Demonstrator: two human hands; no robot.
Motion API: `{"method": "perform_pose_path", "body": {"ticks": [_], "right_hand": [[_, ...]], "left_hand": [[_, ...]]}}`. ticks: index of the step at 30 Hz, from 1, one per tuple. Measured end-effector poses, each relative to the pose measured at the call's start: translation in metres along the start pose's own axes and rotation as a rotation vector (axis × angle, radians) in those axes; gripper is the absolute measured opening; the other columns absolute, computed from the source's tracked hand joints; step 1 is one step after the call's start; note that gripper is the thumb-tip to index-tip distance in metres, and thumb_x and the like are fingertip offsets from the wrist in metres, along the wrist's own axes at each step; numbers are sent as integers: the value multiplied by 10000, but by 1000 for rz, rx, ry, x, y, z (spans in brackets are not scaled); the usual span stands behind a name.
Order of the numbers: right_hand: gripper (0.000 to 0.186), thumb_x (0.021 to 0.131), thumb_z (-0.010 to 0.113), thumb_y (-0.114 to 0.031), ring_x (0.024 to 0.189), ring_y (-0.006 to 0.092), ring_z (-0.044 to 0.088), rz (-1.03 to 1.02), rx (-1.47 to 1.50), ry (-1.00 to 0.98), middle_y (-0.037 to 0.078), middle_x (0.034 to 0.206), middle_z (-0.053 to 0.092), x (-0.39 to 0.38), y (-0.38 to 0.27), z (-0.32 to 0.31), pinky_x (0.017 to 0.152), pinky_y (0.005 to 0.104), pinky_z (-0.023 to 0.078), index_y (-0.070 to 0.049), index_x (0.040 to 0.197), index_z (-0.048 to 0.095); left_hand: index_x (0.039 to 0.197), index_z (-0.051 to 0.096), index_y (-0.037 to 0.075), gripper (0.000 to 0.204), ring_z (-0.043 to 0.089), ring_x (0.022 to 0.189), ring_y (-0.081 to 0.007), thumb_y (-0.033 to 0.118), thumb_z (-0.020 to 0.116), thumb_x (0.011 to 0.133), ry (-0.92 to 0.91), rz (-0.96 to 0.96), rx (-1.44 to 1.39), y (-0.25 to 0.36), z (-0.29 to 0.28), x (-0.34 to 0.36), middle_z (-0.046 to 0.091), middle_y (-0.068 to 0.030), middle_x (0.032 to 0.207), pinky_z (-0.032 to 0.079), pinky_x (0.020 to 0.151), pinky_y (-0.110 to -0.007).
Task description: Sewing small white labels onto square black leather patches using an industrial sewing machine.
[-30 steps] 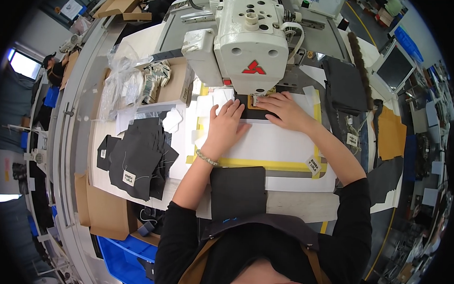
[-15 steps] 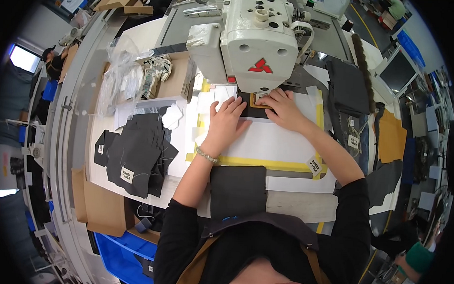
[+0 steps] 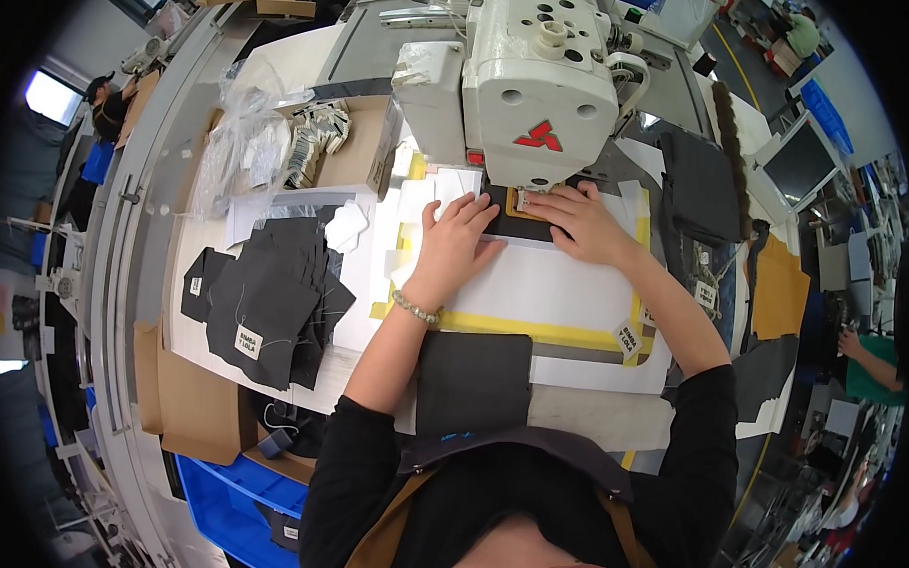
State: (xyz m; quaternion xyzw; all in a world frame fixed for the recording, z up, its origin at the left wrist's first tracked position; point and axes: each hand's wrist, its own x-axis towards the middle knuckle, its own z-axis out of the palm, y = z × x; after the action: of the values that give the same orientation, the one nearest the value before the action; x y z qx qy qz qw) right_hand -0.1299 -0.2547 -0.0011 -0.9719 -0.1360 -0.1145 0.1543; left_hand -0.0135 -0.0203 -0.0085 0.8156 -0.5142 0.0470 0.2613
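Black piece (image 3: 528,231) lies beneath the sewing machine (image 3: 543,97), left grip (image 3: 452,248) flat at its left edge, thumb spread; right grip (image 3: 591,229), thumb and fingers apart, reaches over its right side.

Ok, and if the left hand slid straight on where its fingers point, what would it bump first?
Probably the black piece: the left hand seems to reach its left edge. The tan frame looks next, though its height is hard to judge from this view.
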Motion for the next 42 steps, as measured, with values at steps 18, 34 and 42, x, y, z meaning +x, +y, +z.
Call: {"method": "perform_pose_path", "body": {"ticks": [18, 34, 42], "right_hand": [[512, 743, 589, -58, 1159, 202, 537, -23, 4, 55, -13, 1312, 602, -4, 10, -1, 970, 419, 326, -153, 1245, 623], [450, 787, 571, -102, 1165, 198, 537, -19, -39, -3, 2, 1258, 627, 3, 8, 1, 970, 389, 330, -187, 1223, 637], [506, 719, 551, -48, 1168, 183, 526, 2, 69, 35, -1, 1236, 627, 0, 8, -5, 957, 380, 297, -182, 1199, 638]], "left_hand": [[1234, 633, 93, 472, 501, 1267, -220, 327, 699, 829, -38, 15, 17, 4, 0, 2, 583, -49, 1348, 227, 1083, -488], [1234, 632, 91, 472, 503, 1261, -227, 317, 704, 826, -44, 7, -7, 4, -3, 3, 579, -52, 1351, 229, 1082, -486], [1213, 641, 92, 465, 505, 1249, -237, 311, 716, 810, -26, 17, -15, 4, 0, 2, 583, -57, 1335, 245, 1071, -505]]}}
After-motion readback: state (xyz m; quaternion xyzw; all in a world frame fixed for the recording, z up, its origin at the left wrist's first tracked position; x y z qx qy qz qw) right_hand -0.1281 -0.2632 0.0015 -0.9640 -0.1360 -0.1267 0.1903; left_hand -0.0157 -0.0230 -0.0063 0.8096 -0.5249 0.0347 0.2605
